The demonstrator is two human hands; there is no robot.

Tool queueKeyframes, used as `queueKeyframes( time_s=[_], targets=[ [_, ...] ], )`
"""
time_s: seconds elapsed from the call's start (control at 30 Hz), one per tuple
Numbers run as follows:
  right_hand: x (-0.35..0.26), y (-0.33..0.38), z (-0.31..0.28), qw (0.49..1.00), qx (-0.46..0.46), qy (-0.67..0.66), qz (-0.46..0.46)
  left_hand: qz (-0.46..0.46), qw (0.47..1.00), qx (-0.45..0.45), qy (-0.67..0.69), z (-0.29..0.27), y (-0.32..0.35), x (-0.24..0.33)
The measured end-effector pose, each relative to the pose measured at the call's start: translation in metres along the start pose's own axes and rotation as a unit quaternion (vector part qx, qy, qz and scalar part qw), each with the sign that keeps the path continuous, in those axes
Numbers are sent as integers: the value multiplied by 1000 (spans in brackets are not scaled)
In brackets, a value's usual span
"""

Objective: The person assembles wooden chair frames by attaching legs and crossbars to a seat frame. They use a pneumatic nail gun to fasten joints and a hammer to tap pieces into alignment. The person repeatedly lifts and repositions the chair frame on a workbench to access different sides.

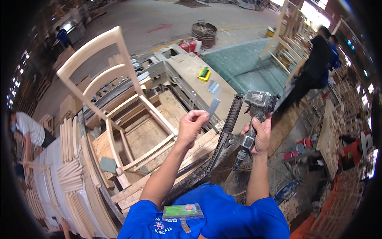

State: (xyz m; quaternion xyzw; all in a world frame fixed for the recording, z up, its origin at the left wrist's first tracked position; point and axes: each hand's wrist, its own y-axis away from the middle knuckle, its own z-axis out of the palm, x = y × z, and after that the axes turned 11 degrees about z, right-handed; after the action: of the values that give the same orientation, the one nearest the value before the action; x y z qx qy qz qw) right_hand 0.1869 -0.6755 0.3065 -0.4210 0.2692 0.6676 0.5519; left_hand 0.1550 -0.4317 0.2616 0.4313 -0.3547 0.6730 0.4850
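Note:
My right hand (258, 135) grips the handle of a grey pneumatic nail gun (254, 107), held upright with its long dark magazine (227, 129) slanting down to the left. My left hand (191, 126) is raised beside it and pinches a thin grey strip of nails (213, 106) between thumb and fingers, close to the top of the magazine. Below and left of my hands stands an unfinished pale wooden chair frame (119, 99) on a plywood workbench (159, 131).
Stacks of wooden slats (75, 179) lie at the left. A second bench (199, 75) behind holds a yellow-green object and more nail strips. Two people stand at the upper right by chair frames (286, 47); another person bends at the far left. Red extinguishers and a bin stand behind.

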Motion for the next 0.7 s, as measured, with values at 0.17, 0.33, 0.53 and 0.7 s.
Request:
queueKeyframes(
  time_s=[0.17, 0.33, 0.53, 0.7],
  targets=[
    [17, 5, 40, 999, -42, -4, 27, 53, 997, 50, -19, -16, 33, 12],
    [28, 10, 64, 998, -56, -9, 40, 61, 993, 97, -19, -34, 57, 18],
    [35, 15, 94, 994, -88, -9, 57, 120, 986, 116, -24, -36, 52, 8],
    [37, 22, 110, 992, -109, -5, 63, 181, 952, 160, -189, -30, 47, 5]
  ],
)
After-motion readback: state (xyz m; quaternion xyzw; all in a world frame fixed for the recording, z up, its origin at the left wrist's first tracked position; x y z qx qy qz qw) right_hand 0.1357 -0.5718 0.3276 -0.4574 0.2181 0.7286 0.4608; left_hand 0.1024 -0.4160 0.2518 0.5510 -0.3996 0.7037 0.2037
